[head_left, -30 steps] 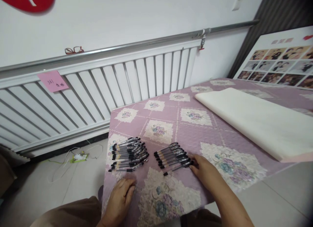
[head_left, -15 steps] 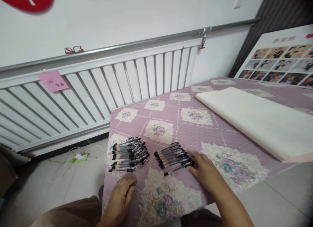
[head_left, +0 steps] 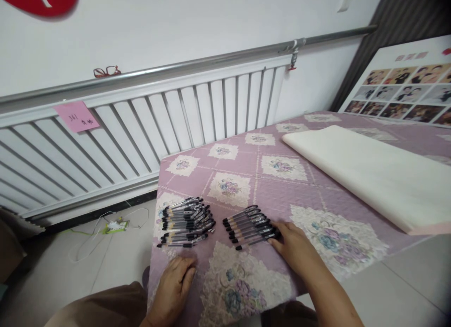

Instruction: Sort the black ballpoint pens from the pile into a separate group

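Note:
Two groups of capped pens lie on a purple floral tablecloth (head_left: 243, 172). The left group (head_left: 186, 223) is a thicker, overlapping pile of clear-barrelled pens with black caps. On its right, several similar pens (head_left: 248, 223) lie side by side in a slanted row. My right hand (head_left: 291, 245) is at the right end of this row, thumb and fingers closed around the end of the nearest pen (head_left: 252, 242); its fingertips are partly hidden. Below the left pile, my left hand (head_left: 174, 282) rests on the cloth with its fingers loosely extended, holding nothing.
A large folded cream sheet (head_left: 369, 176) covers the right side of the table. Behind stands a white radiator (head_left: 197, 111) with a pink note (head_left: 76, 116) and glasses (head_left: 107, 72) above. A photo board (head_left: 405, 89) leans at back right. Cables and a small green-edged device (head_left: 115, 226) lie on the floor.
The nearest pen in the right row has shifted slightly up, closer to its neighbours, with my right hand at its end. My left hand has not moved.

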### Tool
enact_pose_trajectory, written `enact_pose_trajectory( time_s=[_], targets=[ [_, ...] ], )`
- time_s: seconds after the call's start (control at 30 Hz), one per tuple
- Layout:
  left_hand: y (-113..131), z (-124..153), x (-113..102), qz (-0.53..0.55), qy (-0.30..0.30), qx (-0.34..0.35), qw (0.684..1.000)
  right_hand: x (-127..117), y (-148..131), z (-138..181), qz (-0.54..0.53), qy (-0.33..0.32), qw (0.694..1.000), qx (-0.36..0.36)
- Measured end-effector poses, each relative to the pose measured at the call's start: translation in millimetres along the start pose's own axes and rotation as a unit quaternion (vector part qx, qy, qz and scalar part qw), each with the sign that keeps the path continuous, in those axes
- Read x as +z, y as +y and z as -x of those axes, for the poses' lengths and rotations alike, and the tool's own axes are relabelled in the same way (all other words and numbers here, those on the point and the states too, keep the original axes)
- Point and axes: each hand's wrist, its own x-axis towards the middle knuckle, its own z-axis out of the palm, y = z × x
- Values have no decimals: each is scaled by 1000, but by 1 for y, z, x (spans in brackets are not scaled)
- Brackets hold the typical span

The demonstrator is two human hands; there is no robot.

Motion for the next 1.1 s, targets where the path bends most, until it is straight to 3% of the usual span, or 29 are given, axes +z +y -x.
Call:
enact_pose_trajectory(
  time_s=[0.2,0.43,0.53,0.73,1.1],
  targets=[
    [2,-1,-1,1,-2,-8,1000,-1,-2,0,25,-16,1000,1],
    [3,-1,-2,3,-2,-3,1000,7,-21,-6,27,25,999,-18],
    [3,-1,-2,0,-2,-4,1000,19,-45,-8,41,-6,999,-9],
    [2,-1,-1,-3,-9,-6,1000,41,-86,-12,59,-99,990,-79],
    [2,-2,-2,-2,-1,1,1000,49,-97,-12,68,-133,983,-103]
  ],
)
